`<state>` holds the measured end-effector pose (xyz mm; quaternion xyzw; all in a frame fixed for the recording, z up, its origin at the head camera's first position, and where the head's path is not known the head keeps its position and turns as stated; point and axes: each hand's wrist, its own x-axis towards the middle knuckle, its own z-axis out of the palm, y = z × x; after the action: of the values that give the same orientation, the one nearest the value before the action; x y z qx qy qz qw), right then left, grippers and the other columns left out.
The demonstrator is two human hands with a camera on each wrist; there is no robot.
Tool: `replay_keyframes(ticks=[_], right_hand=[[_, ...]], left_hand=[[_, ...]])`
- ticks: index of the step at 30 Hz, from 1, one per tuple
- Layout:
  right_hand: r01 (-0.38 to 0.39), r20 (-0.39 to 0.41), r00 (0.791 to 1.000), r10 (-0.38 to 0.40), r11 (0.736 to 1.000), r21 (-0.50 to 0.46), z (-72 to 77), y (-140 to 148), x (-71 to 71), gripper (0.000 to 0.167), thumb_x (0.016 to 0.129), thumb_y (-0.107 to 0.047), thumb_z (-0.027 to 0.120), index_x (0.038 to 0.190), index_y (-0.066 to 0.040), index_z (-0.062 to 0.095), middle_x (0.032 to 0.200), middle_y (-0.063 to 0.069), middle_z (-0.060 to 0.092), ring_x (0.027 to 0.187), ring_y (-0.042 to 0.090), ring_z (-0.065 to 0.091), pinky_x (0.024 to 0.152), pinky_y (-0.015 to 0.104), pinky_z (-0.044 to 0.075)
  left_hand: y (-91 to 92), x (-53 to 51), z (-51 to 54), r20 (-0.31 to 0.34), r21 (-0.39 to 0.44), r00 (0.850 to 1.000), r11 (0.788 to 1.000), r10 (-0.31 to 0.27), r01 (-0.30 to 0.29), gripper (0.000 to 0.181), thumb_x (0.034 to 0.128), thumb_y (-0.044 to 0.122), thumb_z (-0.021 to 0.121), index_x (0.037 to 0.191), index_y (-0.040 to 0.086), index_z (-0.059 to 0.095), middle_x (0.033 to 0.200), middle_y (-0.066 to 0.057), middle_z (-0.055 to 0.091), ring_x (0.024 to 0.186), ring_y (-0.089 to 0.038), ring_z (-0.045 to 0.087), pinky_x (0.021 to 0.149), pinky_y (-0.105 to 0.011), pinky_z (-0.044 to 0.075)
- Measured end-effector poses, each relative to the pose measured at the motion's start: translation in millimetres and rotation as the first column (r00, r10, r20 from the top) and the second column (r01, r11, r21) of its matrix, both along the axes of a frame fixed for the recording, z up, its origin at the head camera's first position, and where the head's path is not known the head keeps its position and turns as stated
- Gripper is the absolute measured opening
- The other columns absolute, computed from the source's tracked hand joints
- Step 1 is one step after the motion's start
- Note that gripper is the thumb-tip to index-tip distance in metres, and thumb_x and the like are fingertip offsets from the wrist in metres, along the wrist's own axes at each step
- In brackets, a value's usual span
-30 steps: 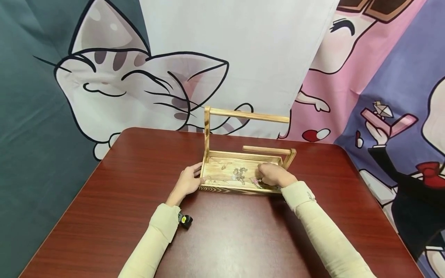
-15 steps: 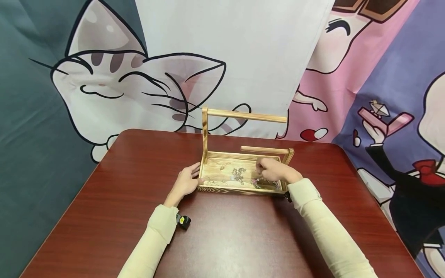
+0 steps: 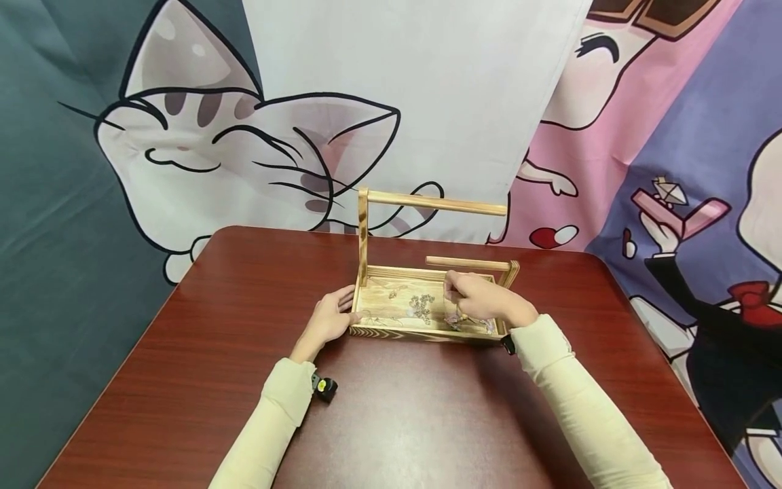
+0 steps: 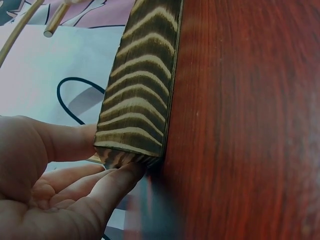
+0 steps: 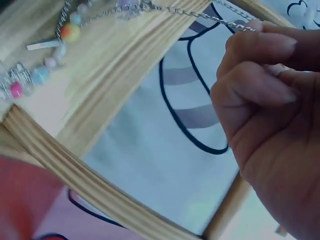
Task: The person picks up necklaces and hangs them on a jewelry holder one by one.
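Note:
A wooden tray (image 3: 400, 335) with a raised handle stands on the table. My left hand (image 3: 328, 318) grips its left end, thumb on one side of the corner and fingertips on the other, as the left wrist view shows. Over the right part of the tray, my right hand (image 3: 485, 299) pinches the end of a silver-coloured chain (image 5: 192, 12) between thumb and curled fingers. Pastel beads (image 5: 70, 33) hang along this beaded chain bracelet, part of which lies in the tray. A patterned metal trinket cluster (image 3: 421, 307) lies in the tray's middle.
Another small trinket (image 3: 393, 295) and thin chains lie at the tray's left. The long handle bar (image 3: 436, 202) rises behind the tray; a shorter bar (image 3: 467, 261) juts in from the right post. A red-brown table (image 3: 391, 407) fronts a cartoon-printed curtain (image 3: 421, 81).
My right hand has risen slightly from the tray floor, lifting part of the beaded chain bracelet, and its wrist has shifted right. My left hand stays on the tray's end.

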<state>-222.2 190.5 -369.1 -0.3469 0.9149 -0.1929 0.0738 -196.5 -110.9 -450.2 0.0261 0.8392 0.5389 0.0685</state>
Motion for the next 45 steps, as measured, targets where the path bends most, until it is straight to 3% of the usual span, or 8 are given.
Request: replay_keyframes(ticks=[8, 15, 20, 24, 27, 32, 38, 45], right_hand=[[0.043, -0.092, 0.995, -0.033, 0.993, 0.110, 15.2, -10.7, 7.9, 0.014, 0.084, 0.002, 0.048, 0.089, -0.007, 0.058, 0.080, -0.001, 0.056, 0.075, 0.014, 0.053, 0.064, 0.028, 0.047], [0.090, -0.194, 0.980, -0.039, 0.961, 0.262, 28.0, -16.0, 15.2, 0.023, 0.071, 0.005, 0.059, 0.066, -0.012, 0.045, 0.068, 0.002, 0.042, 0.060, 0.016, 0.040, 0.050, 0.028, 0.034], [0.114, -0.288, 0.958, -0.021, 0.943, 0.312, 33.2, -17.5, 17.5, 0.025, 0.069, 0.001, 0.068, 0.074, -0.014, 0.048, 0.079, 0.002, 0.048, 0.055, 0.018, 0.045, 0.047, 0.030, 0.038], [0.096, -0.349, 0.937, 0.019, 0.946, 0.309, 37.8, -19.1, 16.1, 0.022, 0.070, 0.006, 0.058, 0.074, -0.013, 0.048, 0.077, 0.004, 0.047, 0.057, 0.018, 0.044, 0.047, 0.029, 0.037], [0.123, -0.359, 0.933, 0.004, 0.937, 0.328, 42.4, -21.3, 16.4, 0.018, 0.070, 0.006, 0.055, 0.076, -0.011, 0.051, 0.074, 0.006, 0.046, 0.054, 0.020, 0.046, 0.044, 0.031, 0.038], [0.218, -0.371, 0.927, -0.061, 0.890, 0.399, 52.1, -27.7, 19.4, 0.019, 0.074, 0.000, 0.059, 0.090, -0.009, 0.061, 0.081, 0.010, 0.050, 0.052, 0.029, 0.053, 0.043, 0.042, 0.044], [0.252, -0.396, 0.916, -0.062, 0.858, 0.448, 59.6, -32.2, 20.8, 0.012, 0.077, -0.002, 0.060, 0.084, -0.011, 0.066, 0.080, 0.013, 0.051, 0.053, 0.029, 0.054, 0.045, 0.044, 0.047], [0.273, -0.419, 0.904, -0.080, 0.864, 0.423, 65.8, -32.3, 22.5, 0.011, 0.073, 0.000, 0.064, 0.080, -0.003, 0.057, 0.083, 0.017, 0.052, 0.054, 0.031, 0.056, 0.045, 0.045, 0.048]], left_hand=[[-0.4, 0.6, 1.3, 0.006, -0.004, 1.000, 1.000, -0.008, 0.009, 0.060, 0.0817, 0.005, 0.066, 0.137, 0.004, 0.042, 0.132, -0.017, 0.050, 0.120, -0.026, 0.050, 0.098, -0.036, 0.042], [0.1, 0.7, 2.9, 0.008, 0.003, 1.000, 1.000, -0.002, 0.002, 0.060, 0.0812, 0.004, 0.067, 0.136, 0.005, 0.043, 0.131, -0.017, 0.050, 0.119, -0.026, 0.051, 0.098, -0.035, 0.042], [0.4, 0.0, 3.1, -0.003, 0.005, 1.000, 1.000, -0.011, 0.011, 0.060, 0.0813, 0.004, 0.067, 0.136, 0.003, 0.042, 0.131, -0.018, 0.050, 0.119, -0.028, 0.050, 0.098, -0.037, 0.042], [0.5, -1.1, 1.7, -0.003, -0.004, 1.000, 1.000, 0.002, -0.002, 0.059, 0.0804, 0.004, 0.067, 0.135, 0.004, 0.044, 0.130, -0.018, 0.051, 0.118, -0.027, 0.051, 0.098, -0.036, 0.042], [0.1, -1.4, 0.0, -0.007, -0.015, 1.000, 1.000, -0.001, 0.001, 0.059, 0.0805, 0.003, 0.066, 0.135, 0.001, 0.043, 0.130, -0.019, 0.051, 0.118, -0.028, 0.051, 0.098, -0.037, 0.042], [-1.1, -0.7, -0.2, 0.015, -0.014, 1.000, 1.000, -0.007, 0.007, 0.061, 0.0815, 0.004, 0.065, 0.137, 0.000, 0.040, 0.133, -0.019, 0.048, 0.120, -0.027, 0.049, 0.099, -0.036, 0.041], [-0.4, -0.2, 0.9, 0.029, -0.009, 0.999, 1.000, -0.013, 0.014, 0.062, 0.0824, 0.006, 0.066, 0.138, 0.002, 0.039, 0.134, -0.017, 0.047, 0.122, -0.026, 0.048, 0.100, -0.036, 0.041], [-0.7, -1.6, 0.1, 0.034, -0.009, 0.999, 1.000, -0.008, 0.009, 0.062, 0.0820, 0.007, 0.067, 0.137, 0.002, 0.040, 0.134, -0.017, 0.047, 0.121, -0.026, 0.048, 0.100, -0.036, 0.040]])
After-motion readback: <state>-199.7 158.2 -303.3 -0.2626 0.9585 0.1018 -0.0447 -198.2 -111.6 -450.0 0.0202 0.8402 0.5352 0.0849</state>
